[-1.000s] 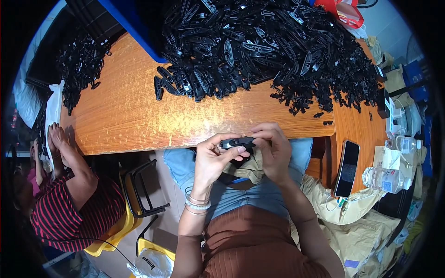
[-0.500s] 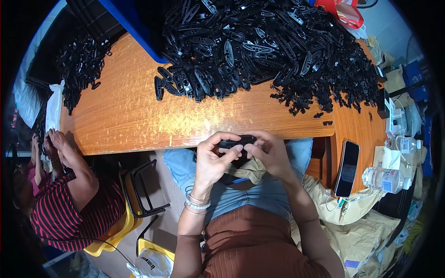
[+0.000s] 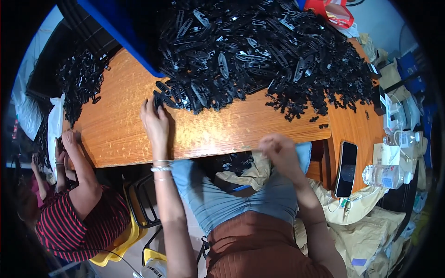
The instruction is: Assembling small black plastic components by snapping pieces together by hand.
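The left hand (image 3: 155,121) is laid flat on the orange-brown wooden tabletop (image 3: 222,134), fingers spread apart and reaching into the near edge of the big heap of black plastic clip-shaped parts (image 3: 259,55) — fingertips touching the closest pieces, nothing clamped yet. The right hand (image 3: 277,150) is held below the table's front edge, over the lap, above a beige cloth bag (image 3: 241,173) w/ a few black parts seen in it; the hand is blurred, fingers look curled together, but whether a part is gripped cannot be told.

For the pick to be done well, judged from this view: a single part at the heap's edge should be singled out & pinched between thumb and forefinger, not raked, as the pieces lie tangled and neighbours could be dragged off the table. A loose piece at the fringe is best taken.

Nearby: a black phone (image 3: 346,168) and a clear plastic bottle (image 3: 384,176) at the right end; a co-worker in a red-striped shirt (image 3: 79,222) is seated at the left, hands at a smaller black pile (image 3: 81,88)
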A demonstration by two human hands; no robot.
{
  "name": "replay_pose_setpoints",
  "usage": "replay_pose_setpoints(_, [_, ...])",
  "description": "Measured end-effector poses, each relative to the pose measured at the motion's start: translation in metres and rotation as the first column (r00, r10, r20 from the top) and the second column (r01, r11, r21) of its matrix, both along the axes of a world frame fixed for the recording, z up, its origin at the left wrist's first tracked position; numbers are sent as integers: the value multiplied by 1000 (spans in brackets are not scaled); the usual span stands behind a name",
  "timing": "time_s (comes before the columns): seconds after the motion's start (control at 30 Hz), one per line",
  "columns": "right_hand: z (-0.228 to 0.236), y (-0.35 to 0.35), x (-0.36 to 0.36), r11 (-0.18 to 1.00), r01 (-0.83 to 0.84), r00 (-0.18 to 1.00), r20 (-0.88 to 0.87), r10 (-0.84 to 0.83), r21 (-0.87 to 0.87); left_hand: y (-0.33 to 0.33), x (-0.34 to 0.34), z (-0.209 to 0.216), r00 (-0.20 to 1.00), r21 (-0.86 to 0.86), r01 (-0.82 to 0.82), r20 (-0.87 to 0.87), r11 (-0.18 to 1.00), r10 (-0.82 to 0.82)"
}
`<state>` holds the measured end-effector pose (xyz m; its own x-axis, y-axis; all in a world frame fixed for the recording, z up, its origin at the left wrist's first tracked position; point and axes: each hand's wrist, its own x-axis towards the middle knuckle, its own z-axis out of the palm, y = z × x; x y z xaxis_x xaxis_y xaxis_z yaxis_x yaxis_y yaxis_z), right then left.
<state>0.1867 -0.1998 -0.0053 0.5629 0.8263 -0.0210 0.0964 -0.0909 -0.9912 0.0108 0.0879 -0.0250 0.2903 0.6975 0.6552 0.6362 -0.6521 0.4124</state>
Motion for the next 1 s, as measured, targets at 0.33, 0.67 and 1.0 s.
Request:
replay_pose_setpoints(0.33, [-7,61,68,982,186,427,899,-100,20,-21,-15,-7,911,-316,123,411,941,19])
replay_pose_setpoints(0.67, [8,38,33,909,137,826,-551,115,395,-157,23,30,623,-605,777,779,174,-76])
replay_pose_setpoints(1.0, [42,23,-17,952,-14,998,-52,31,306,-172,20,58,622,-601,783,766,161,-166])
